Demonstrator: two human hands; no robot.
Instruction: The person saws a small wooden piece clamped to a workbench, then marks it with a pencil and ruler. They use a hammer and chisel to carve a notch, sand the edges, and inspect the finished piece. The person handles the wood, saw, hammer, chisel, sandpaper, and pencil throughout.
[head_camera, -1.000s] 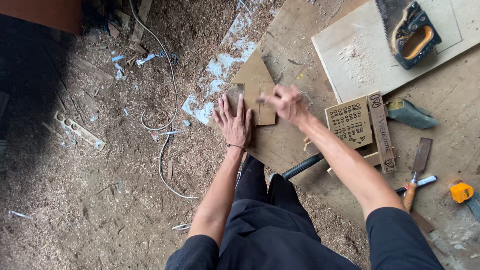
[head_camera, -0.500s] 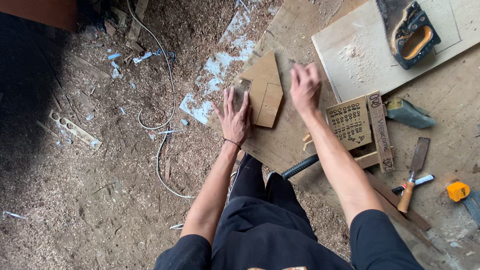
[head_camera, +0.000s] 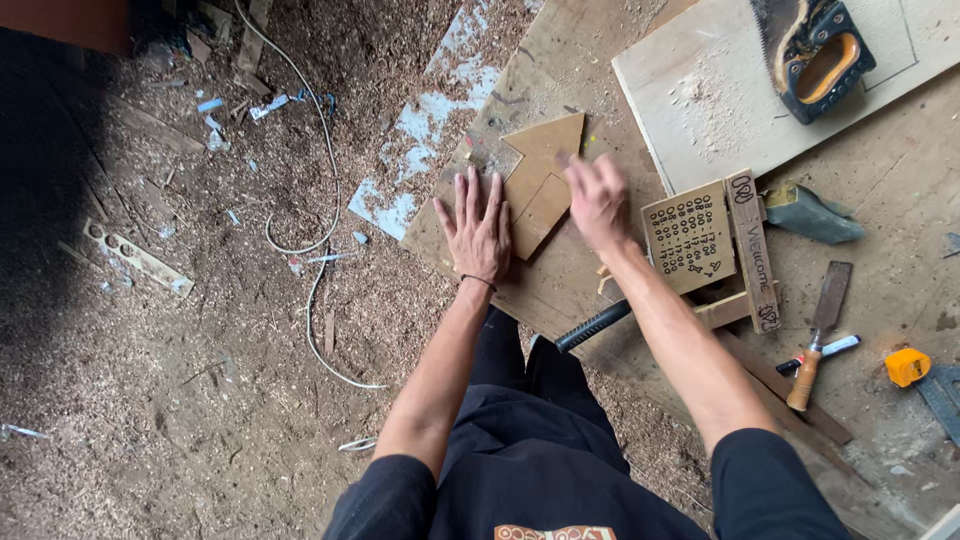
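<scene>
A person is pressing an open left hand (head_camera: 477, 225) flat beside an arrow-shaped wooden cutout (head_camera: 541, 178) lying on a floor board (head_camera: 560, 285), the open, blurred right hand (head_camera: 598, 200) hovering over its edge, gripping nothing; beyond, a handsaw (head_camera: 815, 50) is lying on pale plywood (head_camera: 700, 120).

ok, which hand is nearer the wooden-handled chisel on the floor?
Right. The right hand hovers over the house-shaped wooden cutout, on the same side as the wooden-handled chisel. The left hand lies flat at the cutout's far edge, further off.
</scene>
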